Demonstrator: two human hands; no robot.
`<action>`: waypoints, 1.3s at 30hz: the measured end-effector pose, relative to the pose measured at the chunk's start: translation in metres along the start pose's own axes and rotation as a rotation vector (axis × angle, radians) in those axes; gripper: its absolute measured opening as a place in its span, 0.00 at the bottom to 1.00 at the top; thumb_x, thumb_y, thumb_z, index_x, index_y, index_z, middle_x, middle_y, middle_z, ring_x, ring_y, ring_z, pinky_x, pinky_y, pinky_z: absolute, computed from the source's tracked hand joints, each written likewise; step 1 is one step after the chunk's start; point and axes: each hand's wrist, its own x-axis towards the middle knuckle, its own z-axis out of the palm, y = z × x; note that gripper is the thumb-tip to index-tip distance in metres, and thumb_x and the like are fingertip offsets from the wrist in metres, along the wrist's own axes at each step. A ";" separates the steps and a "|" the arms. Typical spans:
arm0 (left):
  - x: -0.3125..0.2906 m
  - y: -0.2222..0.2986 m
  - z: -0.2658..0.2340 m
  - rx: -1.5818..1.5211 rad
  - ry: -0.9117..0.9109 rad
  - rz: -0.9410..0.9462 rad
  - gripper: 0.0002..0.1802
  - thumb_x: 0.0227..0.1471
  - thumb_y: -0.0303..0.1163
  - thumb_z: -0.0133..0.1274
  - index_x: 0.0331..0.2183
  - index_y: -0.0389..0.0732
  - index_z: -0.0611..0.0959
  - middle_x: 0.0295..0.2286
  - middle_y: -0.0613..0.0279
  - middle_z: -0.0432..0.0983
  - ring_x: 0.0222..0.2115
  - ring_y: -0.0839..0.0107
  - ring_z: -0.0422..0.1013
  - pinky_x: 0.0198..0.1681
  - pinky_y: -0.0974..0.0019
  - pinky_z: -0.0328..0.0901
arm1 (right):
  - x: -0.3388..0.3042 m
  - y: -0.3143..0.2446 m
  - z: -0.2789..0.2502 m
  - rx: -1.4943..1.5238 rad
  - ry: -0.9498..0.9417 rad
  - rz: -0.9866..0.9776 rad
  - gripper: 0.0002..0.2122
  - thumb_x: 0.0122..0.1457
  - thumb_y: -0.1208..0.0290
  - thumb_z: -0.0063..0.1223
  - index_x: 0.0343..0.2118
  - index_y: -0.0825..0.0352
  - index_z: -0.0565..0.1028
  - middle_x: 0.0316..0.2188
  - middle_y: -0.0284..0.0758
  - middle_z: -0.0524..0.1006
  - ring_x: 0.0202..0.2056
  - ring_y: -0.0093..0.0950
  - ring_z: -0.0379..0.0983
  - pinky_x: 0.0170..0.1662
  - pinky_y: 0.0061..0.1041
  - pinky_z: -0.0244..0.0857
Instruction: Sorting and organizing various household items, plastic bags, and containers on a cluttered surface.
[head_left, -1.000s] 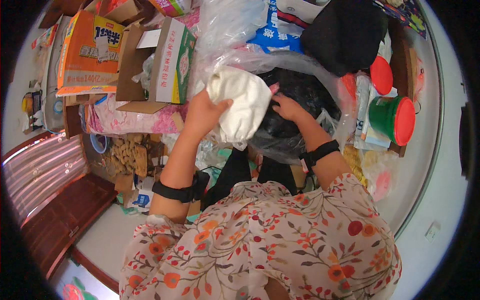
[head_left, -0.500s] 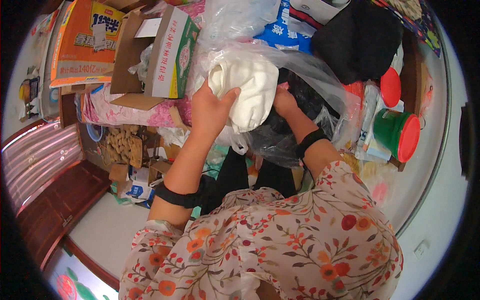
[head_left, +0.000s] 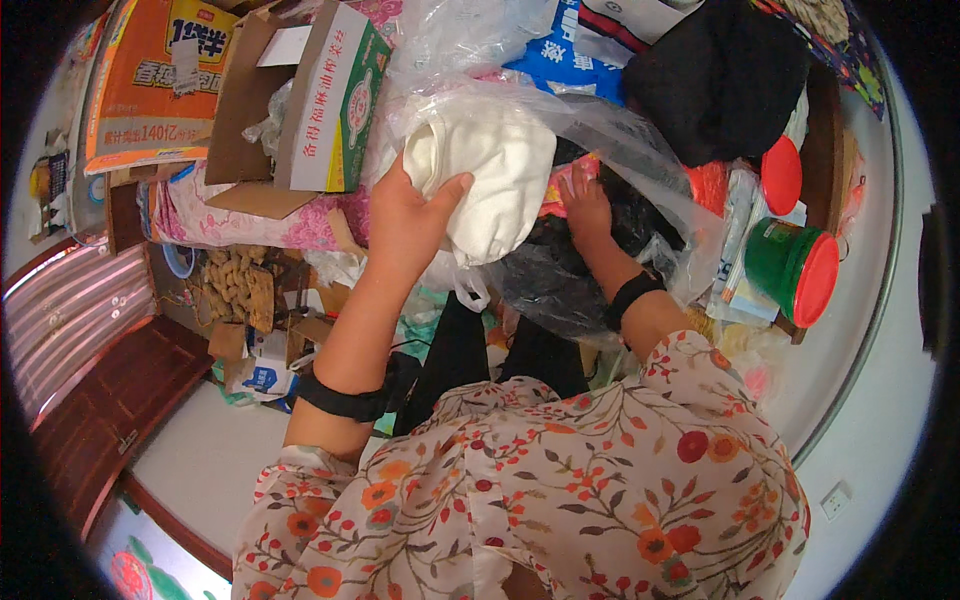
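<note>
My left hand point(head_left: 412, 218) is closed on the edge of a folded white cloth point(head_left: 497, 185), thumb on top, holding it up over the bags. To the right of the cloth, my right hand point(head_left: 588, 208) rests with fingers spread on a red and pink packet point(head_left: 553, 197). That packet lies on black plastic point(head_left: 545, 268) within the mouth of a large clear plastic bag point(head_left: 625, 128). The cloth covers part of the bag, and the packet's left end is hidden behind it.
An opened cardboard box point(head_left: 320, 120) and an orange carton point(head_left: 150, 100) stand at the left. A black cloth bundle point(head_left: 715, 80) lies at the far right, above a green tub with a red lid point(head_left: 816, 280). Beyond are a blue bag point(head_left: 565, 55) and clear plastic point(head_left: 465, 40).
My right hand has moved slightly right and its fingers have spread over the red packet, which shows more now. The white cloth stays in my left hand, shifted a little left.
</note>
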 end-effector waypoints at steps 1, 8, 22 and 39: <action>0.000 0.000 -0.001 0.007 0.001 -0.004 0.23 0.40 0.27 0.58 0.41 0.35 0.74 0.34 0.52 0.76 0.36 0.64 0.73 0.39 0.67 0.65 | 0.001 -0.002 -0.002 -0.033 0.123 -0.061 0.25 0.52 0.67 0.45 0.55 0.59 0.58 0.57 0.41 0.56 0.54 0.37 0.57 0.52 0.35 0.57; -0.002 -0.009 0.004 -0.051 0.004 -0.011 0.21 0.41 0.27 0.58 0.41 0.34 0.74 0.34 0.53 0.75 0.35 0.67 0.72 0.39 0.67 0.65 | 0.027 0.000 0.000 0.175 0.056 -0.155 0.21 0.47 0.70 0.49 0.47 0.63 0.66 0.46 0.36 0.68 0.45 0.35 0.66 0.50 0.36 0.56; -0.001 -0.009 0.005 -0.065 -0.009 -0.039 0.22 0.40 0.27 0.58 0.41 0.34 0.74 0.34 0.52 0.75 0.36 0.66 0.72 0.40 0.67 0.64 | 0.033 0.016 -0.021 1.277 0.186 0.214 0.13 0.46 0.71 0.51 0.37 0.67 0.73 0.35 0.42 0.74 0.39 0.38 0.71 0.46 0.32 0.61; 0.000 -0.008 -0.001 -0.029 0.051 0.071 0.21 0.40 0.27 0.58 0.40 0.34 0.75 0.33 0.51 0.76 0.35 0.63 0.73 0.38 0.66 0.65 | -0.063 0.061 -0.123 1.571 -0.019 0.664 0.33 0.37 0.82 0.56 0.52 0.62 0.62 0.43 0.43 0.72 0.43 0.38 0.71 0.43 0.31 0.65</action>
